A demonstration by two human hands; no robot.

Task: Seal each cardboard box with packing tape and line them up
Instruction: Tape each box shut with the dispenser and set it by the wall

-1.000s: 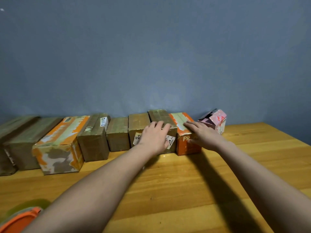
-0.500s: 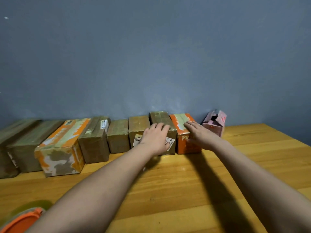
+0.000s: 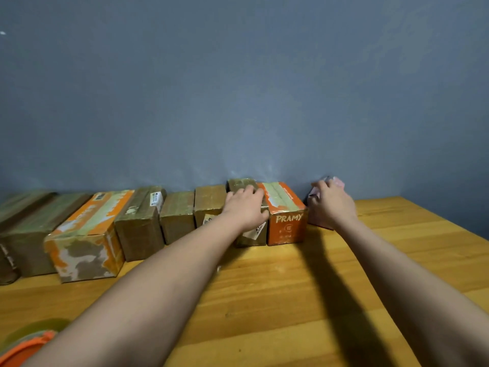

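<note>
The left hand (image 3: 247, 207) lies flat, fingers straight, on a brown taped box (image 3: 244, 187) in the row along the wall on the worktop (image 3: 291, 300). The right hand (image 3: 332, 205) curls its grip round the pink box (image 3: 338, 182), just right of the orange box (image 3: 287, 223).

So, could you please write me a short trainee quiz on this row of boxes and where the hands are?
1. True or false: the left hand lies on the orange box.
2. Which box is the right hand on? A) pink box B) orange box C) brown box
3. Fill in: the word printed on the orange box's front is ____.

Key: 1. False; it lies on the brown box just left of the orange one. 2. A. 3. PRAMY.
</note>
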